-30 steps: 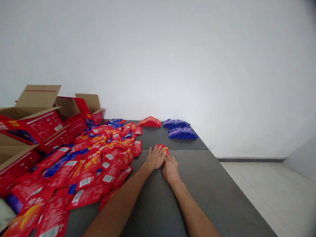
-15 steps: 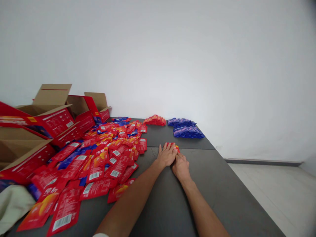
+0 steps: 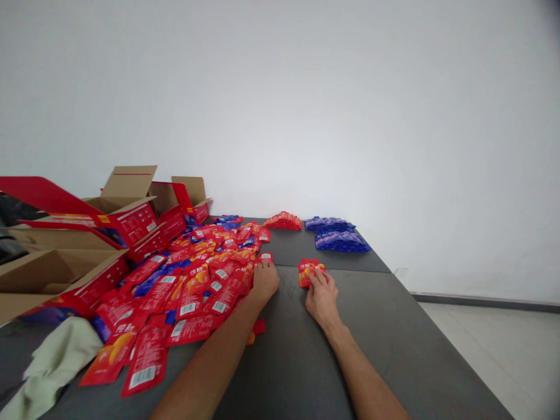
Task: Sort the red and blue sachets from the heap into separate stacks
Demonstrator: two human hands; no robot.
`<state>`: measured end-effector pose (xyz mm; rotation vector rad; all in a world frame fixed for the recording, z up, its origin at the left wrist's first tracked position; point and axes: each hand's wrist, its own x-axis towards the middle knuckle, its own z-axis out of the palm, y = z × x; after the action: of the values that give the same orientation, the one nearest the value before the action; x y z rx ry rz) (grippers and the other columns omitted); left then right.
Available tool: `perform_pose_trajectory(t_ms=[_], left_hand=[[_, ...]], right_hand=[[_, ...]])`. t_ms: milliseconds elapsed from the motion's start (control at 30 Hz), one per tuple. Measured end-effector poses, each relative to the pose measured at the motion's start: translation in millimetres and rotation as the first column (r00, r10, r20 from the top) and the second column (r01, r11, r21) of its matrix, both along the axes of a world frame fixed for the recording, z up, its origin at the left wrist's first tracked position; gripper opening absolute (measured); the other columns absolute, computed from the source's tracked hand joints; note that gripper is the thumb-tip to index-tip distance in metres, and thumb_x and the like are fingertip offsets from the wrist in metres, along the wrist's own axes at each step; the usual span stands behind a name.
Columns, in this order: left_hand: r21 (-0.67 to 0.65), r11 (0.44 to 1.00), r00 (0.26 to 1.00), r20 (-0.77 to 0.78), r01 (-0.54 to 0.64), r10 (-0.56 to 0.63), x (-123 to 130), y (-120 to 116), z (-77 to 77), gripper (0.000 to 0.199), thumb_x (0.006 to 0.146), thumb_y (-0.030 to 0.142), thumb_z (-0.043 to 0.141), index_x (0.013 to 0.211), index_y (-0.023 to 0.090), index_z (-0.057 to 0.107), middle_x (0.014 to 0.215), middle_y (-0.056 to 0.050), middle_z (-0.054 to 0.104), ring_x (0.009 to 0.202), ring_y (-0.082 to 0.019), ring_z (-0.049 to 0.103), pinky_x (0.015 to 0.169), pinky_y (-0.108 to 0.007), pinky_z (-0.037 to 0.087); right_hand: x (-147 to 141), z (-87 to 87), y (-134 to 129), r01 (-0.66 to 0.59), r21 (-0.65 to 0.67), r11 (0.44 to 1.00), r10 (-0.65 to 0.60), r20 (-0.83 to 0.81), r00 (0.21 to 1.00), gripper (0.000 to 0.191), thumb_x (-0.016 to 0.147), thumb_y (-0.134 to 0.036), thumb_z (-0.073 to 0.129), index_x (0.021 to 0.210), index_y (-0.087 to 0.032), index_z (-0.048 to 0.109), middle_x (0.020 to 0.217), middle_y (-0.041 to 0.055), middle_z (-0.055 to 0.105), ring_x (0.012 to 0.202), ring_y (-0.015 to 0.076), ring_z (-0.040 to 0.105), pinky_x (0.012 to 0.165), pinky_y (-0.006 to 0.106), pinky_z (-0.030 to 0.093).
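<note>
Red and orange packets lie in a small overlapping stack (image 3: pixel 306 273) on the dark table. My right hand (image 3: pixel 322 296) rests on the right side of that stack, fingers on the top packet. At the right edge of a big loose pile of red and blue packets (image 3: pixel 192 280), my left hand (image 3: pixel 265 281) touches a red packet (image 3: pixel 266 256), its fingertips bent over the near end. Whether the left fingers grip that packet cannot be made out. Barcodes show on many packets of the pile.
Open red cardboard boxes (image 3: pixel 131 224) stand at the left. A pale cloth (image 3: pixel 59 361) lies at the near left. Toward the wall sit a row of red packets (image 3: pixel 283 221) and two rows of blue packets (image 3: pixel 341 241). The table's right edge drops to a pale floor (image 3: pixel 472 332).
My left hand has left the small stack and moved left to the pile's edge. My right hand stays at the stack, which is now more exposed. The view has shifted slightly left.
</note>
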<state>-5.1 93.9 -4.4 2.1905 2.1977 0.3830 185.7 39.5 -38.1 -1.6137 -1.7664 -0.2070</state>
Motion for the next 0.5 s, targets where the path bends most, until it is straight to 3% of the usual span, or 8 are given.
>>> perform_pose_trajectory(t_ms=[267, 400, 500], left_hand=[[-0.026, 0.984, 0.984, 0.040, 0.177, -0.175, 0.6, -37.5, 0.7, 0.043, 0.071, 0.019, 0.060, 0.114, 0.012, 0.061, 0.124, -0.018, 0.061, 0.115, -0.030, 0.056, 0.098, -0.039, 0.042], [0.030, 0.979, 0.980, 0.003, 0.200, -0.200, -3.4, -44.9, -4.5, 0.030, 0.083, 0.011, 0.045, 0.107, 0.013, 0.064, 0.111, -0.015, 0.067, 0.106, -0.026, 0.061, 0.094, -0.037, 0.044], [0.108, 0.969, 0.974, -0.007, 0.224, -0.224, -3.8, -47.8, -6.8, 0.034, 0.091, 0.011, 0.034, 0.104, 0.015, 0.065, 0.107, -0.013, 0.069, 0.104, -0.024, 0.061, 0.093, -0.037, 0.044]], right_hand=[[-6.6, 5.1, -3.2, -0.136, 0.017, 0.991, 0.137, -0.023, 0.990, 0.039, 0.084, -0.013, 0.049, 0.115, -0.023, 0.070, 0.132, 0.0075, 0.061, 0.126, 0.0298, 0.040, 0.103, 0.047, 0.035], [-11.1, 12.0, -8.6, -0.228, -0.020, 0.973, 0.227, -0.021, 0.974, 0.042, 0.081, -0.012, 0.050, 0.116, -0.022, 0.070, 0.132, 0.0082, 0.060, 0.126, 0.0296, 0.041, 0.105, 0.049, 0.034], [-14.0, 17.3, -13.3, -0.276, -0.042, 0.960, 0.274, -0.032, 0.961, 0.044, 0.079, -0.011, 0.049, 0.116, -0.022, 0.070, 0.133, 0.0081, 0.060, 0.129, 0.0291, 0.039, 0.107, 0.049, 0.033]])
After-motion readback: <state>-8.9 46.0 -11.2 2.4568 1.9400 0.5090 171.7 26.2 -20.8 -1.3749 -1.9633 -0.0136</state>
